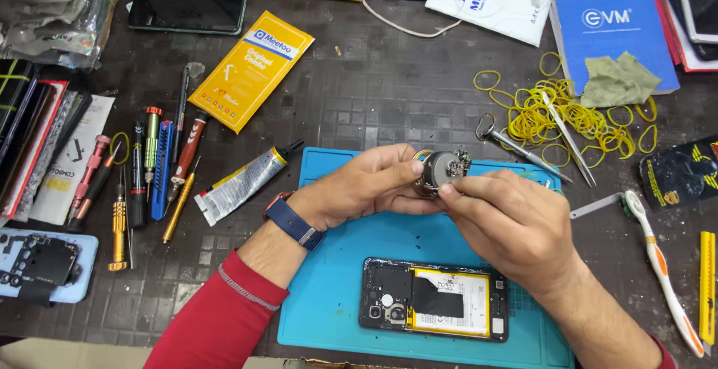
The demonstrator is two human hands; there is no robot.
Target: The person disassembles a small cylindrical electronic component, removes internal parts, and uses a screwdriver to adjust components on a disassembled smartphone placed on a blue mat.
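Holding a small round metal part (441, 168) over the blue mat (329, 302), above an opened phone (434, 308).

Both hands pinch it: the left hand (378, 182) curls around its near side with thumb and fingers closed on it, and the right hand (508, 219) nips its edge with its fingertips. Judging by the grip, a slip could drop the part onto the phone's exposed battery and board directly below, or send it rolling off the mat among the screwdrivers (149, 167) and rubber bands (568, 115) crowding the bench (389, 92). The glue tube (239, 183) lies near the left wrist and could be knocked.
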